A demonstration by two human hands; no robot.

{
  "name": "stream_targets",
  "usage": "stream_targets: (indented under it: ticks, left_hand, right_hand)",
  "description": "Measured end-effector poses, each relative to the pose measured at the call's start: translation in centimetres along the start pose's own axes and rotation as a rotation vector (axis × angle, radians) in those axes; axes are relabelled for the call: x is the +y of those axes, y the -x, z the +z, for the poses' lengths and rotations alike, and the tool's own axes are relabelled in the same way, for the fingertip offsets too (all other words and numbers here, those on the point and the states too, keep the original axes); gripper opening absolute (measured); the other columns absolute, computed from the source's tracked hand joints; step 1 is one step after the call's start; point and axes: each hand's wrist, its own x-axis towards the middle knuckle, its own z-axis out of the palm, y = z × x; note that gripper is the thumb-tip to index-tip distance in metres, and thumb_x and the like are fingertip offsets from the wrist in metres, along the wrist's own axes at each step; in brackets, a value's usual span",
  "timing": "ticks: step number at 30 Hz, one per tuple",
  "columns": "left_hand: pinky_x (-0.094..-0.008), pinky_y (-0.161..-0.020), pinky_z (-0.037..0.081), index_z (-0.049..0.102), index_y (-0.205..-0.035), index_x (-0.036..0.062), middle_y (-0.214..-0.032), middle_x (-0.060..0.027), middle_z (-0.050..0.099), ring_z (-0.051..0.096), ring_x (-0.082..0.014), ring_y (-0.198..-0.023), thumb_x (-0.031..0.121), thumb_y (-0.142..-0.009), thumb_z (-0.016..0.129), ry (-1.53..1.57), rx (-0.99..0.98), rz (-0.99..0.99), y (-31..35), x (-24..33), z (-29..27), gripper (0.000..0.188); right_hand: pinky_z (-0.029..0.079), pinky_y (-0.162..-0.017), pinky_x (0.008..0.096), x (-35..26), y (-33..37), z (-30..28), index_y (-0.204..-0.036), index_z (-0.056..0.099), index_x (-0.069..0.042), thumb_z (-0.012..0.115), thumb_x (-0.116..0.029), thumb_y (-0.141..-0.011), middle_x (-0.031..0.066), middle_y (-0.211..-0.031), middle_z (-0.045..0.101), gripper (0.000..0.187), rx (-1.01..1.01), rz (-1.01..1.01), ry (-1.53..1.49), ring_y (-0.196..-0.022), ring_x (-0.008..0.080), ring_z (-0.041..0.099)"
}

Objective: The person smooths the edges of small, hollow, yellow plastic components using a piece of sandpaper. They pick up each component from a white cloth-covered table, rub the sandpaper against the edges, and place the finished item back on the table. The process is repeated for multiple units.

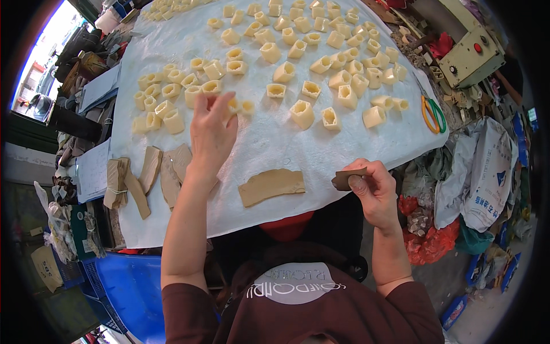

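My left hand (213, 129) is over the white sheet (269, 152), fingers and thumb curled around a small pale yellow hollow piece (247, 107). Motion smears both the fingertips and this piece. Lower on the right, my right hand (373, 192) pinches a folded or curled brown strip (347, 179) between thumb and fingers. Flat on the sheet between my forearms lies a wider tan piece (272, 186) with a ragged upper edge. More tan strips (150, 169) lie beside my left forearm, partly hidden by it. Many hollow yellow blocks (302, 114) stand spread beyond my hands.
Green-and-orange-handled scissors (432, 114) lie at the sheet's right edge. A control box (472, 51) with a red button stands at the far right. Plastic bags (481, 172) crowd the right side. A blue bin (129, 286) sits below the table at left, near papers (91, 172).
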Motion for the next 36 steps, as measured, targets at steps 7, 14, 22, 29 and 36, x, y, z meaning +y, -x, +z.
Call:
stream_targets:
  ticks: [7, 14, 22, 29, 36]
  left_hand:
    - [-0.0347, -0.074, 0.044, 0.058, -0.109, 0.0092, -0.093, -0.0122, 0.043, 0.05, -0.0262, -0.083, -0.002, -0.069, 0.057, -0.298, -0.269, 0.029, 1.4, -0.2, -3.5, 0.042]
    - [-0.036, -0.08, 0.045, 0.054, -0.115, 0.0107, -0.097, -0.0149, 0.044, 0.051, -0.0286, -0.09, -0.001, -0.072, 0.053, -0.552, -0.372, 0.086, 1.4, 0.2, -5.7, 0.045]
    - [-0.0362, -0.075, 0.05, 0.037, -0.122, 0.0053, -0.102, -0.014, 0.053, 0.06, -0.0281, -0.089, 0.009, -0.086, 0.045, 0.866, -0.268, -0.536, 3.8, 3.2, -7.2, 0.037]
    - [-0.0352, -0.086, 0.045, 0.026, -0.126, 0.0011, -0.112, -0.0141, 0.045, 0.053, -0.0243, -0.101, 0.009, -0.089, 0.036, 1.454, -0.456, -0.693, 12.0, 7.9, -5.5, 0.039]
    - [-0.0298, -0.088, 0.036, 0.031, -0.123, 0.0024, -0.11, -0.0077, 0.044, 0.043, -0.0138, -0.099, 0.009, -0.088, 0.039, 1.456, -0.422, -0.712, 15.2, 9.0, -5.4, 0.036]
  right_hand:
    - [0.046, -0.063, 0.0228, 0.2, 0.0, 1.3, -0.093, 0.052, 0.0, 0.058, -0.009, -0.085, 0.0056, -0.083, 0.059, 0.013, 0.008, 0.013, -0.02, -0.071, 0.0083, 0.054]
    - [0.046, -0.061, 0.0235, 0.1, 0.0, 2.0, -0.093, 0.052, -0.001, 0.059, -0.009, -0.085, 0.006, -0.082, 0.06, 0.013, -0.013, 0.005, 0.039, -0.07, 0.0088, 0.054]
    - [0.046, -0.06, 0.0266, -2.2, 0.0, 1.7, -0.09, 0.056, -0.001, 0.064, -0.006, -0.077, 0.0085, -0.077, 0.061, 0.015, -0.054, -0.021, 0.282, -0.066, 0.0154, 0.059]
    - [0.042, -0.061, 0.0356, -4.5, -0.7, 4.0, -0.085, 0.058, -0.002, 0.067, -0.016, -0.075, 0.0114, -0.067, 0.058, 0.019, -0.436, 0.068, 0.317, -0.065, 0.0275, 0.053]
    - [0.041, -0.061, 0.0374, -3.8, 0.4, 5.6, -0.081, 0.056, -0.002, 0.063, -0.018, -0.079, 0.0123, -0.066, 0.057, 0.018, -0.535, 0.169, 0.296, -0.062, 0.0285, 0.051]
